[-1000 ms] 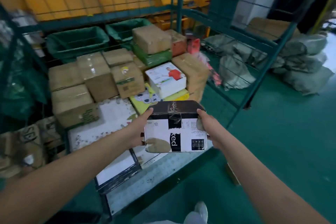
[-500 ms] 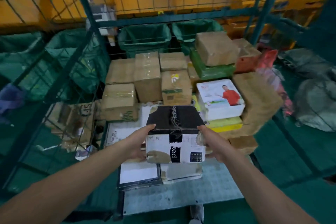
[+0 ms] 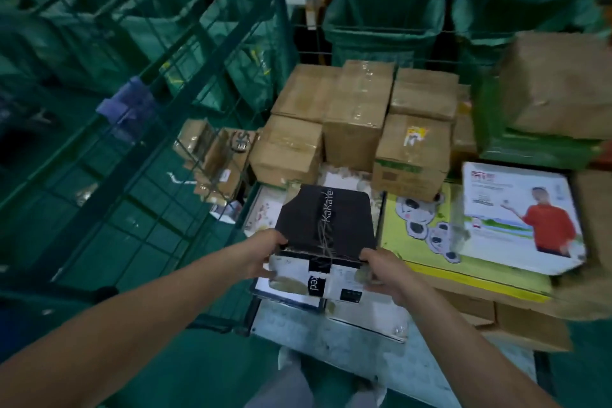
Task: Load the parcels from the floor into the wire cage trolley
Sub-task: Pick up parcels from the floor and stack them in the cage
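A black-topped parcel (image 3: 326, 219) with white printed sides is held between both hands, low over the flat white parcels at the front left of the wire cage trolley (image 3: 185, 83). My left hand (image 3: 265, 253) grips its near left corner and my right hand (image 3: 381, 270) grips its near right corner. Brown cardboard parcels (image 3: 357, 116) are stacked behind it. To its right lie a yellow flat box (image 3: 414, 219) and a white box (image 3: 516, 215) showing a person in a red shirt.
Green sacks (image 3: 384, 30) hang behind the cage's back wire. The cage's left wire wall (image 3: 109, 182) stands close beside my left arm, with cardboard (image 3: 218, 156) outside it. The trolley's metal floor (image 3: 331, 351) shows at the front. My shoes (image 3: 288, 361) stand on green floor.
The view has come closer and swung left. Both hands have carried the black-topped parcel forward and down into the cage, above the flat white parcels.
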